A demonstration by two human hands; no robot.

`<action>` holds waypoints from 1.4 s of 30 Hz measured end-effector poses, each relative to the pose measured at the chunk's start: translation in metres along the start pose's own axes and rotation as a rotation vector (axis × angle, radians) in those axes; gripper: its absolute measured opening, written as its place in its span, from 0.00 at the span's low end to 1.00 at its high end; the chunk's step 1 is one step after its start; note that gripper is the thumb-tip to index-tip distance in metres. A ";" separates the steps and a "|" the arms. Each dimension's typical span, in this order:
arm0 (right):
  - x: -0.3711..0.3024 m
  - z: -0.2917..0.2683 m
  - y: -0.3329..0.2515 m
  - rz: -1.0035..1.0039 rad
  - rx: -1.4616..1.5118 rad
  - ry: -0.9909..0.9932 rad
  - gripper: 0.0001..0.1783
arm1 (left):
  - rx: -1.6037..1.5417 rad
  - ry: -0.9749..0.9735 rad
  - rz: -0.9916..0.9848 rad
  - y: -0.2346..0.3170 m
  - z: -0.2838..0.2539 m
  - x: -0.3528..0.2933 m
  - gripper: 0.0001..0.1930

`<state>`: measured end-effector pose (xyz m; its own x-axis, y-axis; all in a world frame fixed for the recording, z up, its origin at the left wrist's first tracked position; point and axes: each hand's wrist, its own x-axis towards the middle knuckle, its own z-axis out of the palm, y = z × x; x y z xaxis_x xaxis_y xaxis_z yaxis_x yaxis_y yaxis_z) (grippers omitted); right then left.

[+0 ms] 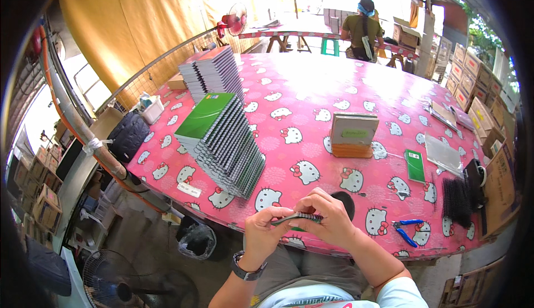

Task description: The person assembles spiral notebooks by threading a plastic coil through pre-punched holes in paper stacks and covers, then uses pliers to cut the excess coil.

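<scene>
Just over the table's near edge, my left hand and my right hand pinch a small spiral notebook between them. Its coil edge faces up, and a bit of green cover shows beneath; the fingers hide much of it. A dark round object lies partly behind my right hand. To the right on the table are blue-handled pliers, spread apart, and a bundle of black binding coils. A small green notebook or cover lies flat farther back.
Tall stacks of spiral notebooks stand at the left on the pink patterned table. A wooden holder with upright covers sits mid-table. Clear plastic sheets and a cardboard box are at the right. A co-worker sits far back.
</scene>
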<state>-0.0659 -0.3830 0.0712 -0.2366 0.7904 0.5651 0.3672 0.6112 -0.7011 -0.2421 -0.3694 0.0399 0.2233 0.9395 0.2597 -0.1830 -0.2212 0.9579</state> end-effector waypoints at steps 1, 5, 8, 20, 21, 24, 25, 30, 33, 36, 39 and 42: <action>0.002 0.001 -0.002 0.050 0.057 -0.025 0.14 | 0.018 -0.002 0.021 0.000 -0.001 -0.001 0.11; 0.011 -0.002 -0.003 0.165 0.149 -0.167 0.16 | 0.154 0.007 0.119 0.003 -0.011 -0.005 0.11; 0.018 0.004 -0.003 0.010 0.062 -0.143 0.17 | 0.236 0.042 0.201 0.007 -0.016 -0.006 0.10; 0.053 0.007 -0.012 0.057 0.304 -0.314 0.15 | 0.235 -0.008 0.298 0.042 -0.040 0.006 0.09; 0.054 0.007 -0.010 0.067 0.318 -0.337 0.16 | 0.239 -0.002 0.295 0.043 -0.041 0.006 0.09; 0.058 0.010 -0.017 -0.019 0.163 -0.273 0.13 | 0.221 0.036 0.244 0.045 -0.042 0.006 0.09; 0.059 0.012 -0.018 -0.075 0.149 -0.241 0.13 | 0.201 0.062 0.203 0.049 -0.042 0.005 0.09; 0.076 0.014 -0.025 -0.269 0.053 -0.185 0.13 | 0.451 0.126 0.257 0.066 -0.041 0.013 0.15; 0.108 0.010 -0.027 -0.350 -0.100 -0.174 0.21 | 0.751 0.105 0.433 0.106 -0.043 0.040 0.19; 0.164 0.000 -0.025 -0.411 -0.169 0.291 0.30 | 0.583 0.359 0.549 0.140 -0.081 0.078 0.22; 0.215 0.009 0.022 -0.155 0.183 0.329 0.32 | 0.288 0.550 0.589 0.147 -0.107 0.121 0.19; 0.250 0.043 0.067 -0.052 0.269 0.238 0.33 | 0.677 0.537 0.270 0.130 -0.137 0.151 0.20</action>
<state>-0.1386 -0.1428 0.1469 -0.0210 0.7457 0.6659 0.1031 0.6642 -0.7405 -0.3637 -0.2209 0.1870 -0.2533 0.7914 0.5564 0.4758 -0.3989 0.7839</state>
